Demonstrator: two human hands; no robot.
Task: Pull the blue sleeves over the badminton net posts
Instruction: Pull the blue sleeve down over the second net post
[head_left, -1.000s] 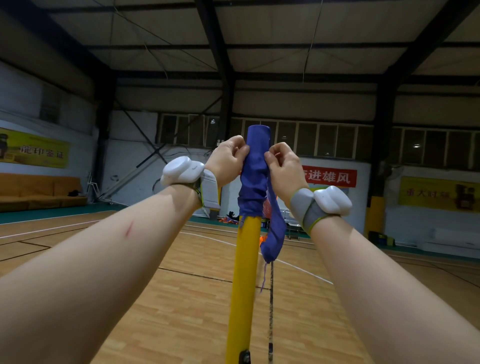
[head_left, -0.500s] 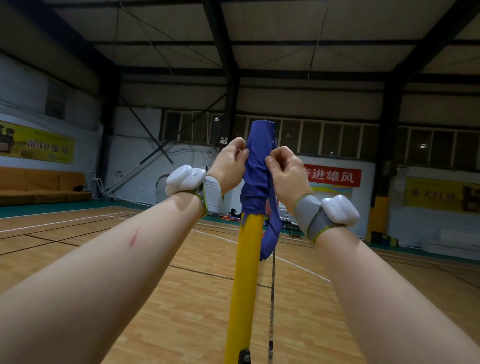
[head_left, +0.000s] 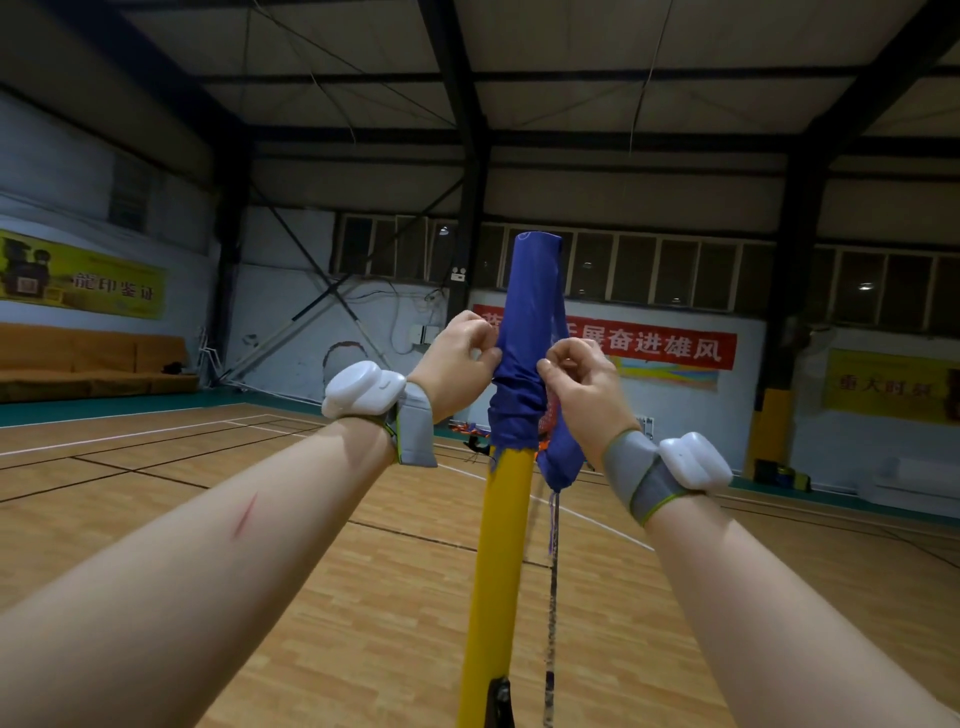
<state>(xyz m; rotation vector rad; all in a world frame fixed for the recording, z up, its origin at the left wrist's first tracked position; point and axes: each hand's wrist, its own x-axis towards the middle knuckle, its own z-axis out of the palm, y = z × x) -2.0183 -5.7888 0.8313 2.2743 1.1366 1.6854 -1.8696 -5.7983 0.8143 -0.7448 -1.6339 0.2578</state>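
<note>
Hands have slid lower on the sleeve (head_left: 530, 301) and its hem is slightly down: left hand (head_left: 457, 358) and right hand (head_left: 582, 379) pinch bunched fabric, the sleeve covers only the top of the post (head_left: 504, 545), most still bare.

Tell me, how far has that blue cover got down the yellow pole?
Done: the blue sleeve caps the top of the yellow post. In hand: the left hand and right hand pinch its bunched fabric from either side. Left: most of the post below the hem is bare, and a loose blue flap hangs beside it.
</note>
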